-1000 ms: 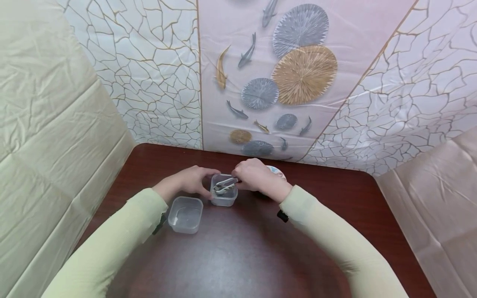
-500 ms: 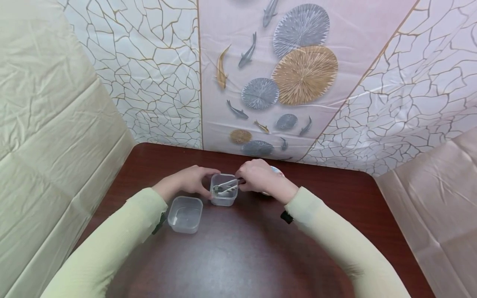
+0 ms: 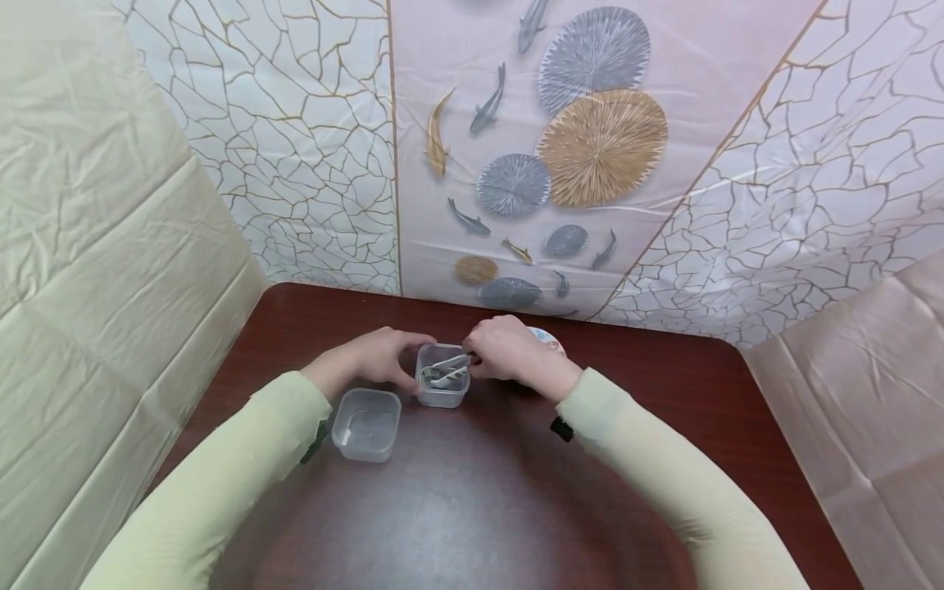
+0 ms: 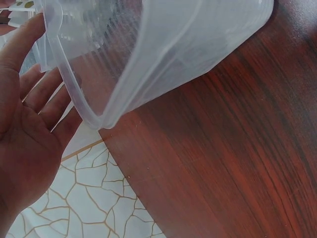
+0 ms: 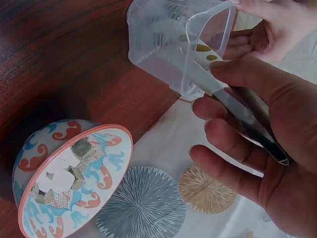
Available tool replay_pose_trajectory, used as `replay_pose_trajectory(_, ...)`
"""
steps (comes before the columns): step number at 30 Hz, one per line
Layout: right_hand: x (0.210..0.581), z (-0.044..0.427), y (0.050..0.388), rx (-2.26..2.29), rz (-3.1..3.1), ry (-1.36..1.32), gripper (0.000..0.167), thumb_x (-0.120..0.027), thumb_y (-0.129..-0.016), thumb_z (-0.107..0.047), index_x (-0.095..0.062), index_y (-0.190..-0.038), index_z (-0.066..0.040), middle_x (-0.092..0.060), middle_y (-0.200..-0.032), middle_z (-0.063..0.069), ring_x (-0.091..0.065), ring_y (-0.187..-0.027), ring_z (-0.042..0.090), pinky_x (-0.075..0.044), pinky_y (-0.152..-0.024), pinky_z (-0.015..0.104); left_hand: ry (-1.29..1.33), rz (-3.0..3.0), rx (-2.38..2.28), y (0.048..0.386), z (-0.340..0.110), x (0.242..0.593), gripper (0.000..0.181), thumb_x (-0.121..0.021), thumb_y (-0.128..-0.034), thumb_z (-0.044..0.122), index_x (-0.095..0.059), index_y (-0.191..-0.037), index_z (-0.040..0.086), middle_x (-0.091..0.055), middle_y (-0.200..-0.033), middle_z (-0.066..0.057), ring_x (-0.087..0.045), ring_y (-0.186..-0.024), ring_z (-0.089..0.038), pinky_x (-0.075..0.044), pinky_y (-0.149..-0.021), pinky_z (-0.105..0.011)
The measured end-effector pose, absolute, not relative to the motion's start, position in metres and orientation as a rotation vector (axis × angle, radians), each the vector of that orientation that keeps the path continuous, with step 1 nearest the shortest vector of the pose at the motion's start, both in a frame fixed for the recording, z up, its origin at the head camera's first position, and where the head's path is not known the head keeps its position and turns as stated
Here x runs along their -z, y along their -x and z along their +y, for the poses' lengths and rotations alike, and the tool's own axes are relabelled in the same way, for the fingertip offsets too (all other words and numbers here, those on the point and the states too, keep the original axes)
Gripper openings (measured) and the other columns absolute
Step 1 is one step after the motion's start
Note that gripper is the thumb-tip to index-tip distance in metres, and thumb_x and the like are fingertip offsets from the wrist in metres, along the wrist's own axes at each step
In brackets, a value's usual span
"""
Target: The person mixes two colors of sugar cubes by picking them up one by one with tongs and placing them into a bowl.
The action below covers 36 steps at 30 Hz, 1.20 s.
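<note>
My right hand (image 3: 509,348) holds a pair of tongs (image 5: 242,116) with dark metal handles and white, spotted ends. The ends reach down into a small clear plastic container (image 3: 442,399). My left hand (image 3: 372,358) holds that container's left side, thumb near the front and fingers toward the back. Something small and dark lies around the tong tips, too small to make out. Behind my right wrist, a patterned bowl (image 5: 74,183) is mostly hidden in the head view. The right wrist view shows white cubes (image 5: 57,176) and grey-green cubes (image 5: 81,147) in it.
A second clear plastic container (image 3: 367,426) stands just front-left of the held one, near my left wrist. The dark red-brown table (image 3: 472,500) meets patterned cloth (image 3: 317,164) at its back edge.
My right hand has shifted slightly right, then back left, and the tongs' arms have moved inside the container. The left hand and both containers have stayed in place.
</note>
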State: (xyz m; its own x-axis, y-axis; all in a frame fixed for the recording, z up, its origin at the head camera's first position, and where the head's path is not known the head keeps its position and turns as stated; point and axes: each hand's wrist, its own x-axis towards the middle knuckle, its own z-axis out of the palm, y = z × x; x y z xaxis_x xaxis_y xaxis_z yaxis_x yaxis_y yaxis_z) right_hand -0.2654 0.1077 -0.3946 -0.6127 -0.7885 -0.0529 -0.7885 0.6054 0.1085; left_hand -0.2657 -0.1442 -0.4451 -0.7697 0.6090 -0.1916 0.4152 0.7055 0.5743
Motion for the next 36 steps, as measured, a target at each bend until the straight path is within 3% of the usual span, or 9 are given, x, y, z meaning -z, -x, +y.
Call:
replay_pose_trajectory(10,0.389,0.108,0.266,0.187,-2.869,-1.379,0.023,-0.082,-0.086,-0.022,-0.065,-0.071,-0.021,-0.052,-0.062,-0.010,-0.046,-0.057,0.012,-0.040,-0.054,0.033,-0.810,2.539,-0.736,0.266,-0.145,0.445,0.086,-0.095,-0.0815,0.031,-0.055,-0.156,0.013,-0.072,-0.137,-0.008,-0.064,-0.129,-0.023,-0.047,-0.115,-0.047)
replay_pose_trajectory(22,0.392,0.102,0.268,0.236,-2.934,-1.348,0.025,-0.082,-0.088,-0.023,-0.066,-0.069,-0.021,-0.052,-0.061,-0.009,-0.046,-0.058,0.013,-0.041,-0.056,0.033,-0.810,2.544,-0.736,0.266,-0.145,0.448,0.085,-0.095,-0.0817,0.032,-0.055,-0.155,0.014,-0.073,-0.135,-0.006,-0.065,-0.128,-0.022,-0.048,-0.114,-0.046)
replay_pose_trajectory(31,0.382,0.115,0.261,0.137,-2.875,-1.412,0.031,-0.081,-0.092,-0.020,-0.061,-0.068,-0.020,-0.042,-0.060,-0.011,-0.039,-0.057,0.010,-0.031,-0.055,0.028,-0.818,2.534,-0.749,0.267,-0.144,0.447,0.085,-0.095,-0.0811,0.033,-0.056,-0.154,0.013,-0.073,-0.136,-0.006,-0.065,-0.129,-0.023,-0.048,-0.115,-0.048)
replay_pose_trajectory(36,0.376,0.127,0.256,0.058,-2.852,-1.424,0.022,-0.077,-0.092,-0.019,-0.068,-0.073,-0.022,-0.051,-0.064,-0.012,-0.045,-0.061,0.009,-0.038,-0.057,0.029,-0.816,2.537,-0.751,0.266,-0.144,0.447,0.084,-0.095,-0.0813,0.033,-0.057,-0.154,0.014,-0.074,-0.135,-0.006,-0.065,-0.130,-0.023,-0.047,-0.115,-0.049)
